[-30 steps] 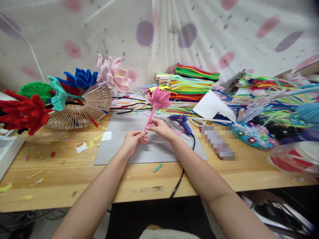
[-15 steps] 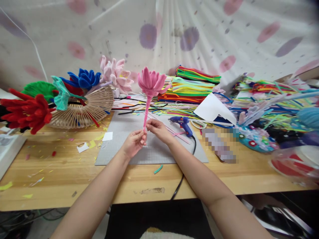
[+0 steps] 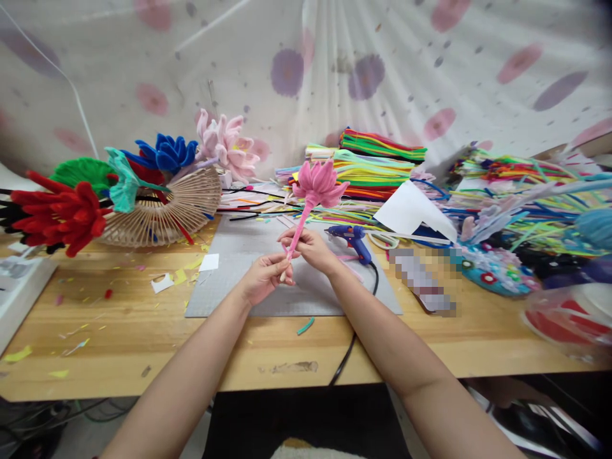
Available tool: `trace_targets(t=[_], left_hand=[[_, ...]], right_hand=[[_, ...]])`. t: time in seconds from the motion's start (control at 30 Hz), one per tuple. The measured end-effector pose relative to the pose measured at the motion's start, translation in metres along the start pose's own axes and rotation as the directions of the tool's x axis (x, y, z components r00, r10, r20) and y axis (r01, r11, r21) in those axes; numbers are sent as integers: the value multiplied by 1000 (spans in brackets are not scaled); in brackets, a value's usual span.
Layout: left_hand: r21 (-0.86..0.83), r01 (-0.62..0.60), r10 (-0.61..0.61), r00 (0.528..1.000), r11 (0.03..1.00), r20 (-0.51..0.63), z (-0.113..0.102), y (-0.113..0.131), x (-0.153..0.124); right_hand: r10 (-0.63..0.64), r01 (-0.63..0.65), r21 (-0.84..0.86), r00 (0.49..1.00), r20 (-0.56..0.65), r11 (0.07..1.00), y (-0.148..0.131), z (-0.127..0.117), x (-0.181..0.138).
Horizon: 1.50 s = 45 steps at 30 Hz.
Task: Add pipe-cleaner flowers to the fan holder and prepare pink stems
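Head view, flower: A pink fuzzy flower (image 3: pixel 320 185) stands tilted above a gray mat (image 3: pixel 224 255), held in both hands of a person at a craft bench.
Left hand: Fingers of the left hand (image 3: pixel 265 275) pinch the bottom of the stem (image 3: pixel 300 226).
Right hand: The right hand (image 3: pixel 313 248) closes on the stem just above.
Progress: The petals are gathered into a full bloom and the stem is clad in pink; a pale tip (image 3: pixel 283 277) at its foot looks uncovered, apparently the part left to finish.
Bench: On the wooden tabletop (image 3: pixel 143 344), scraps are strewn at left; a blue glue gun (image 3: pixel 351 239) rests on the mat.
Room: Bundles of colored stems (image 3: pixel 377 166) are stacked at the back, a slatted fan (image 3: pixel 162 220) stands among bright flowers at left, and a spotted curtain (image 3: pixel 239 38) hangs behind.
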<state>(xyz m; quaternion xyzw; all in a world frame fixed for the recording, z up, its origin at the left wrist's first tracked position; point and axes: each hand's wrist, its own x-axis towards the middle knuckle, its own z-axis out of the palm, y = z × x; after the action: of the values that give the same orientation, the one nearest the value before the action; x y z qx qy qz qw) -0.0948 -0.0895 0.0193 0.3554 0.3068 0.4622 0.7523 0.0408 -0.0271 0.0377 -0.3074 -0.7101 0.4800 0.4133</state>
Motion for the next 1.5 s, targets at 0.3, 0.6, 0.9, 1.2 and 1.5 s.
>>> trace_targets(t=[0.3, 0.6, 0.9, 1.2, 1.5], left_hand=[[166, -168, 201, 957, 972, -210, -2, -1, 6], [276, -244, 334, 873, 930, -355, -4, -4, 9], [38, -231, 224, 865, 972, -448, -13, 5, 13], [-251, -243, 160, 938, 937, -308, -1, 12, 3], [-434, -159, 152, 987, 887, -51, -6, 11, -7]], right_hand=[[-135, -30, -658, 970, -200, 752, -39, -34, -2], [64, -53, -681, 998, -9, 731, -51, 27, 21], [73, -68, 44, 989, -125, 997, -44, 22, 35], [579, -318, 642, 778, -244, 698, -2, 15, 17], [555, -669, 595, 728, 403, 446, 8, 55, 35]])
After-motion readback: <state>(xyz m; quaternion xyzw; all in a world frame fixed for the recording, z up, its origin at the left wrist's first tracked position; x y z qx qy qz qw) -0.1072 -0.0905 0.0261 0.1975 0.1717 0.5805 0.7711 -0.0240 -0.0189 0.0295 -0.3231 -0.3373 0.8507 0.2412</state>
